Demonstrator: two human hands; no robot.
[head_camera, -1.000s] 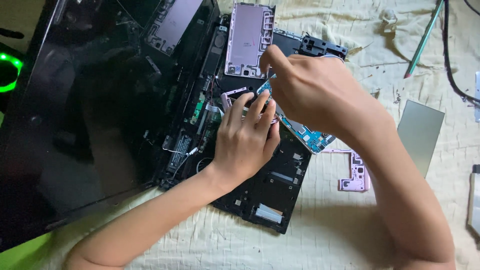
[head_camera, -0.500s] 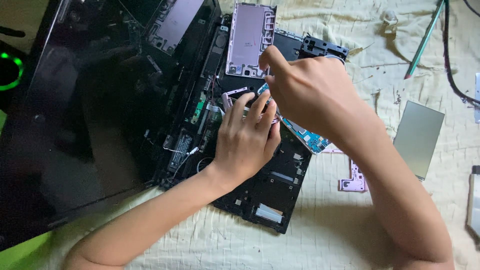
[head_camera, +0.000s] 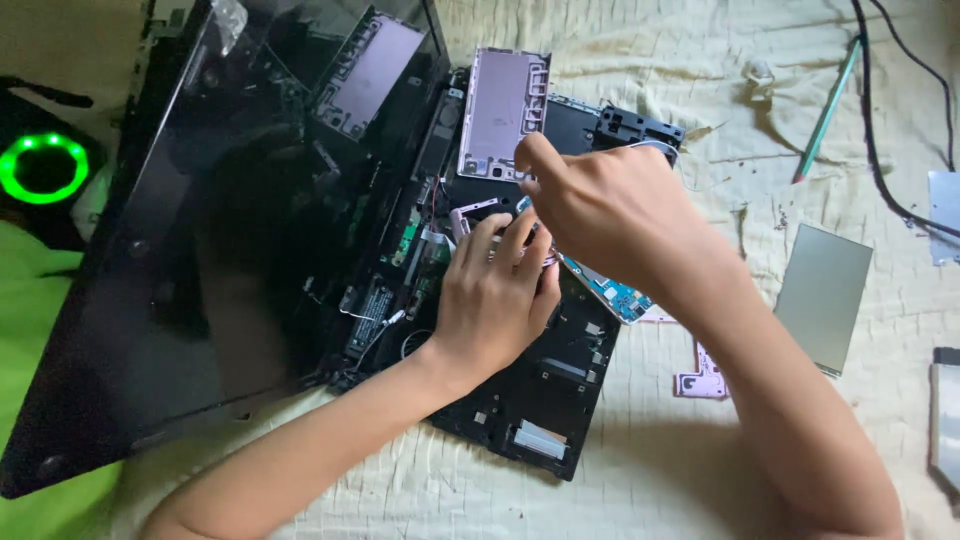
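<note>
Cream quilted cloth (head_camera: 700, 480) carries the opened laptop (head_camera: 520, 400), where the left hand (head_camera: 495, 300) presses flat, fingers together, while the right hand (head_camera: 610, 215) pinches something small I cannot identify; steady, light pressure seems wise.

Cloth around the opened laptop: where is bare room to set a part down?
Free: cloth below the laptop base between the forearms, and above the grey plate beside the green pen. Crowded: where left hand and right hand meet, and the right edge by the cable.
</note>
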